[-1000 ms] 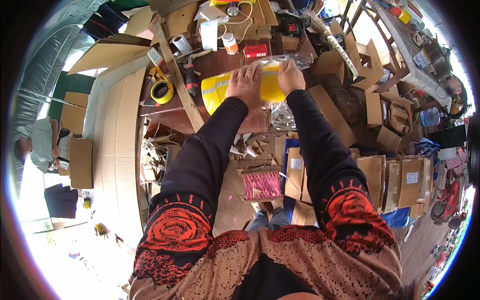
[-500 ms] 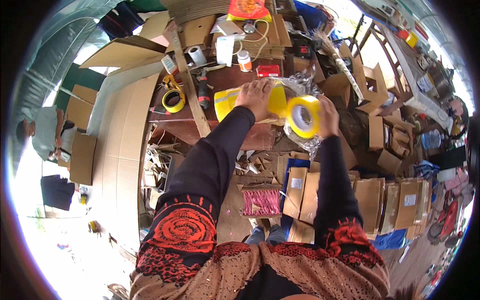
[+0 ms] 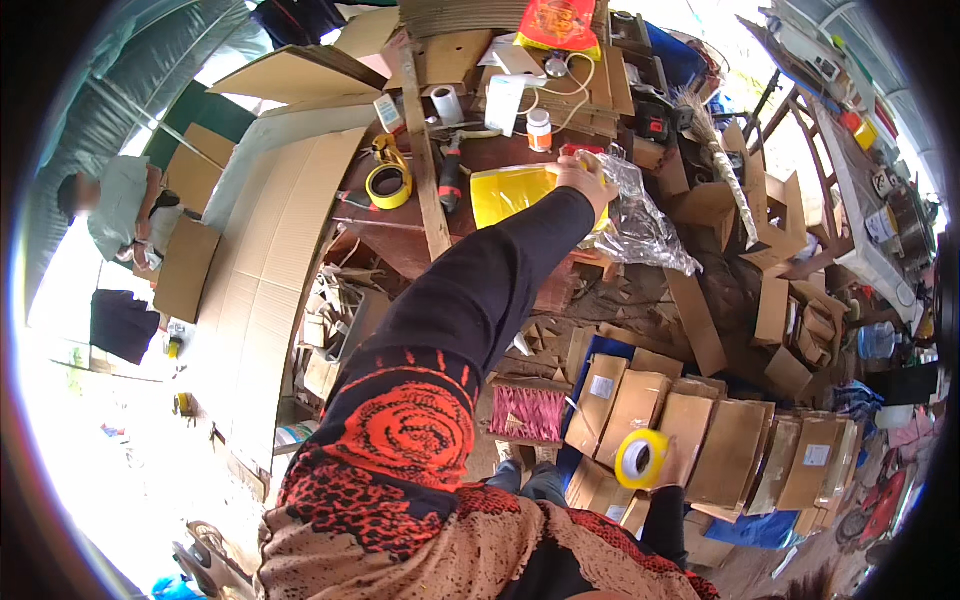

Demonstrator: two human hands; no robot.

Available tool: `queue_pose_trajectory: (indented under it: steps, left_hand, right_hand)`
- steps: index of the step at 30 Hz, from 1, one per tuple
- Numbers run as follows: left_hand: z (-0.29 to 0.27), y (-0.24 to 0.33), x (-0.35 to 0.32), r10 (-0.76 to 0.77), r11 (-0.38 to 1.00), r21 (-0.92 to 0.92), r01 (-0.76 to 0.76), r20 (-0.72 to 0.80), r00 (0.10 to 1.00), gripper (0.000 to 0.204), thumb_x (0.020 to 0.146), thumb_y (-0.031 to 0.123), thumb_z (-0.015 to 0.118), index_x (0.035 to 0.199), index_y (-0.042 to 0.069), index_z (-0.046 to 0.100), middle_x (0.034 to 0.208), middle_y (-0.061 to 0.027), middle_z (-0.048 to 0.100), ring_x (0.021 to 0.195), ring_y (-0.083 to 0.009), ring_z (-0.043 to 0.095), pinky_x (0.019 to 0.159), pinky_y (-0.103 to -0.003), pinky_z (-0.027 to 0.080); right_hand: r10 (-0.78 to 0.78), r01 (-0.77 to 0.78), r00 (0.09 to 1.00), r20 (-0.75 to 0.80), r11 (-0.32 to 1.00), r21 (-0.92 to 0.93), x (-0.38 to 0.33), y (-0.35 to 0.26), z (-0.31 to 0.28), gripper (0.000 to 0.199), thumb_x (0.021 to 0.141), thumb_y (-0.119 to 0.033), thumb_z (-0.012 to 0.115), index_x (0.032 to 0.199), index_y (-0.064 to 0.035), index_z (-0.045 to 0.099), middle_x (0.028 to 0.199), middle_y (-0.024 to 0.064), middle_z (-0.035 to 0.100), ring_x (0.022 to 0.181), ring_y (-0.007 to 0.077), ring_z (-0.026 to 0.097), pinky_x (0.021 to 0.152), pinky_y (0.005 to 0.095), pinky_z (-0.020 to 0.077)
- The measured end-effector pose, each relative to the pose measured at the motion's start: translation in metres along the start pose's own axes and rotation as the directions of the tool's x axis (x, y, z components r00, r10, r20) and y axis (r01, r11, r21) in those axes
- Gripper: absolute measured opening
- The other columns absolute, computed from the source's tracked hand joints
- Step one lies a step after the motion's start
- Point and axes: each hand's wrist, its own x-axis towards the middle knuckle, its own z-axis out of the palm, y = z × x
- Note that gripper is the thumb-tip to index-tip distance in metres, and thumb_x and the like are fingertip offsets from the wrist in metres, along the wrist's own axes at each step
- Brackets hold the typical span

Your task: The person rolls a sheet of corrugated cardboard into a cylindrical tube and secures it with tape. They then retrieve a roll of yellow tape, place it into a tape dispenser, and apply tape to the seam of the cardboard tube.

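A pack of yellow tape rolls, partly in clear plastic wrap, lies on the dark red table. My left hand reaches over its right end, with fingers curled down onto the rolls and wrap. Low over the stacked cartons, my right hand holds a loose roll of yellow tape. Part of that hand's grip is hidden behind the roll. A yellow tape dispenser sits toward the table's left, with a red-and-black hand tool beside it.
Flattened cartons stand in a row at the lower right. A wooden strip crosses the table. Behind the pack are a white bottle and a white box. A large cardboard sheet leans at left; a person is farther left.
My right hand has carried the tape roll away from the pack, down toward my body over the cartons. The left hand has shifted to the pack's right end. The view has turned somewhat.
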Motion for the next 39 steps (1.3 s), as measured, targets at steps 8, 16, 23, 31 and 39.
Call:
queue_pose_trajectory:
  steps: [8, 16, 23, 31, 39]
  left_hand:
    - [0.003, -0.076, -0.052, 0.276, 0.914, -0.227, -0.337, -0.261, 0.925, 0.072, 0.069, 0.029, 0.085, 0.135, 0.024, 0.057, 0.156, -0.0311, 0.036, 0.135, -0.0501, 0.048, 0.103, -0.058, 0.048]
    - [0.021, -0.137, -0.088, -0.345, 0.682, -0.721, 0.121, -0.171, 0.923, 0.078, 0.069, 0.047, 0.087, 0.125, 0.010, 0.048, 0.149, -0.0317, 0.032, 0.142, -0.0466, 0.037, 0.109, -0.048, 0.047]
    - [0.066, -0.122, -0.071, -0.427, 0.628, -0.765, 0.143, -0.185, 0.885, 0.111, 0.073, 0.066, 0.078, 0.157, 0.010, 0.034, 0.155, -0.0273, 0.031, 0.147, -0.0482, 0.030, 0.120, -0.051, 0.030]
    - [0.087, 0.005, -0.301, -0.294, 0.515, -0.855, -0.060, -0.242, 0.925, 0.039, 0.088, 0.039, 0.066, 0.113, 0.009, 0.064, 0.128, -0.0165, 0.060, 0.119, -0.0345, 0.057, 0.101, -0.048, 0.049]
    - [0.126, 0.078, -0.501, -0.328, -0.573, -0.762, 0.302, 0.551, 0.768, 0.024, 0.104, 0.028, 0.057, 0.116, 0.009, 0.067, 0.106, -0.0052, 0.068, 0.100, -0.0214, 0.067, 0.092, -0.033, 0.055]
  right_hand:
    - [-0.321, 0.419, 0.908, 0.269, 0.707, -0.570, 0.027, 0.039, -0.015, 0.043, 0.103, -0.038, 0.060, 0.101, 0.0031, 0.073, 0.088, 0.0027, 0.069, 0.079, 0.0118, 0.062, 0.069, 0.0311, 0.0506]
    - [-0.349, 0.619, 0.786, 0.511, 0.457, -0.639, 0.037, 0.017, -0.003, 0.029, 0.105, -0.023, 0.050, 0.115, -0.0030, 0.069, 0.104, 0.0146, 0.071, 0.097, 0.0300, 0.068, 0.079, 0.0429, 0.0539]
    - [-0.213, 0.785, 0.609, 0.764, 0.301, -0.542, 0.053, -0.006, 0.058, 0.021, 0.101, -0.014, 0.051, 0.111, -0.0031, 0.065, 0.104, 0.0210, 0.068, 0.100, 0.0420, 0.064, 0.085, 0.0494, 0.0519]
    - [-0.142, 0.749, 0.537, 0.831, 0.534, -0.392, 0.006, -0.033, 0.185, 0.044, 0.106, -0.038, 0.051, 0.121, 0.0014, 0.063, 0.110, 0.0210, 0.070, 0.096, 0.0363, 0.069, 0.083, 0.0418, 0.0539]
    - [-0.042, 0.720, 0.226, 0.973, 0.680, -0.138, -0.136, -0.024, 0.298, 0.041, 0.108, -0.031, 0.053, 0.131, 0.0029, 0.060, 0.119, 0.0141, 0.067, 0.106, 0.0215, 0.064, 0.095, 0.0357, 0.0508]
